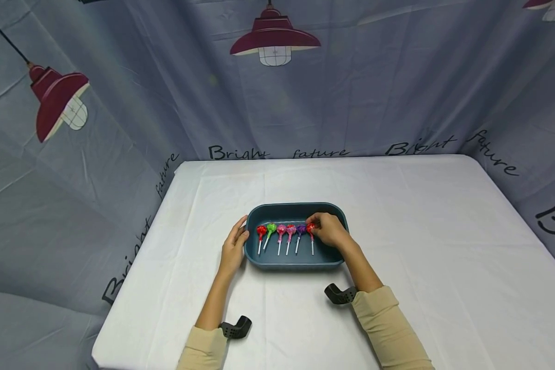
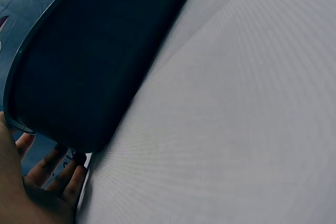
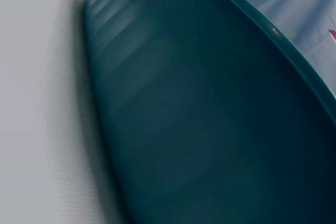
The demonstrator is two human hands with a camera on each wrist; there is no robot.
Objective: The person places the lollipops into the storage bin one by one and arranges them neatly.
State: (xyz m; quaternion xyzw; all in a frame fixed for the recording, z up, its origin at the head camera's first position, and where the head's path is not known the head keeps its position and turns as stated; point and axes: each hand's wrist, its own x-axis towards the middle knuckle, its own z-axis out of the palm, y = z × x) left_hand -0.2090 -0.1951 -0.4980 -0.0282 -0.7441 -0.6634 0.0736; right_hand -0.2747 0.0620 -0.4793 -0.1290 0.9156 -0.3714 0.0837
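Observation:
Several wrapped lollipops lie side by side in a dark teal tray [image 1: 269, 211], heads to the back and white sticks to the front. From left they run red [image 1: 261, 230], green [image 1: 271, 227], two pink, purple [image 1: 301, 229] and a red lollipop [image 1: 311, 229] at the right end. My right hand [image 1: 330, 229] reaches over the tray's right side and pinches that last red lollipop's head. At the tray's left end my left hand [image 1: 233, 248] rests against the outer wall, its fingers fairly straight. In the right wrist view, the tray wall hides my right hand.
A white-covered table [image 1: 421, 231] carries the tray near its middle. Behind and to the sides hangs a grey-blue curtain [image 1: 374, 87] printed with red lamps and lettering. Black wrist mounts [image 1: 237, 328] sit on both forearms.

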